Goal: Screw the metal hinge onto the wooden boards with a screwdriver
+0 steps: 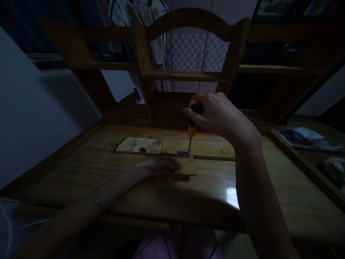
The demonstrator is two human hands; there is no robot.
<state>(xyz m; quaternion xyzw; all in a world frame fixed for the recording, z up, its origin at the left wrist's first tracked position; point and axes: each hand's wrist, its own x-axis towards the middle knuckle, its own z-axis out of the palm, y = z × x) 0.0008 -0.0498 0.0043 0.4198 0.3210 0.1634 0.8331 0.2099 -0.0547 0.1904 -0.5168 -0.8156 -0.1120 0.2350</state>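
Wrapped round the yellow and black handle of a screwdriver [191, 130] is my right hand [212, 109]. The screwdriver stands nearly upright, its shaft reaching down to a small metal hinge [183, 154]. That hinge lies at the far edge of a small, flat piece of wood [186, 166]. My left hand [164, 164] grips the wood's left side, thumb on top and fingers partly hidden beneath it. Just under the near edge, a darker bit [185, 178] shows; I cannot tell what it is.
The wooden desk [129, 180] has a long recess with a rough, stained board [140, 145] behind my hands. A wooden shelf frame [185, 76] rises at the back. On the right, items in plastic [307, 135] lie beyond a raised edge. A white wall [40, 108] borders the left.
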